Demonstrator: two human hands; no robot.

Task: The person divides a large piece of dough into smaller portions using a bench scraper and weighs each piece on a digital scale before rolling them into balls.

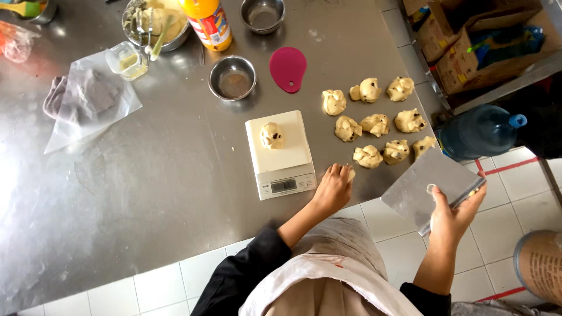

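My left hand (pixel 333 188) rests on the steel table (pixel 164 187) just right of a white kitchen scale (pixel 281 155), fingers curled around a small bit of dough. One dough ball with dark chips (pixel 271 135) sits on the scale's platform. My right hand (pixel 453 216) holds a flat metal bench scraper (pixel 424 184) off the table's right edge, over the tiled floor. Several portioned dough pieces (pixel 374 124) lie in rows on the table to the right of the scale.
A pink plastic scraper (pixel 288 68), two small steel bowls (pixel 233 77), an orange bottle (pixel 208 23), a mixing bowl with dough (pixel 155 22) and a cloth under plastic wrap (pixel 88 96) lie at the back. A blue water jug (pixel 477 131) and cardboard boxes (pixel 468 41) stand at the right.
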